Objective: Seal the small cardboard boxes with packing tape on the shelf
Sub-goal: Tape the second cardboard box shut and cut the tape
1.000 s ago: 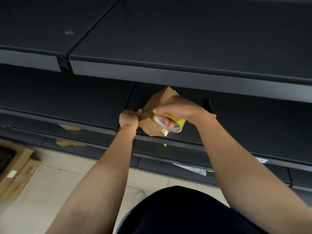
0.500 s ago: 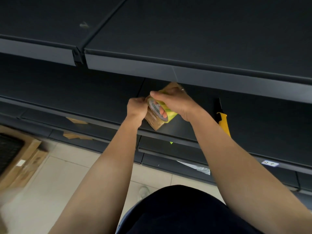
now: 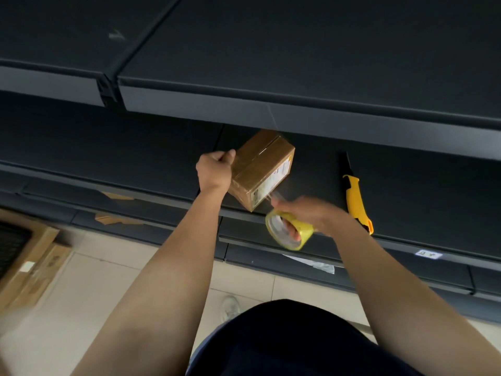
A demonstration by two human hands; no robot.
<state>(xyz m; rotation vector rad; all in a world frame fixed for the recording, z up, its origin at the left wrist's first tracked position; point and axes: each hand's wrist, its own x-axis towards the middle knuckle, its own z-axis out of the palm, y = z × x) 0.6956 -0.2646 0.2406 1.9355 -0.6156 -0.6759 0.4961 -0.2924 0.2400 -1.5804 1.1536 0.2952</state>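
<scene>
Lying on the tiled floor at the far left were large cardboard cartons (image 3: 25,263), blurred. Right of them, flat cardboard scraps (image 3: 117,196) sat near the front edges of two low shelves.

Toward the middle, the left hand (image 3: 214,172) reached in over the front edge of the dark shelf (image 3: 412,183). Its fingers were curled, and it gripped the left end of the small cardboard box (image 3: 261,169) with the thumb on the top edge. The box sat close to the shelf's front edge, turned askew to it, with its near corner reaching that edge. Whether it lay flat on the shelf could not be told. Its top flaps were shut, with clear tape along the seam, and a printed label covered the end facing right.

Just beyond the box's near right corner, in front of the shelf edge, the right hand (image 3: 307,213) was smeared by motion. It held the yellow tape roll (image 3: 288,232), with fingers pushed through the core. A thin clear strip appeared to stretch from the hand to the labelled end of the box.

Farther right, a yellow and black utility knife (image 3: 355,198) lay on the shelf, apart from the box, its yellow end at the front edge. A small white tag (image 3: 429,254) was fixed to a lower shelf's front edge at the right.
</scene>
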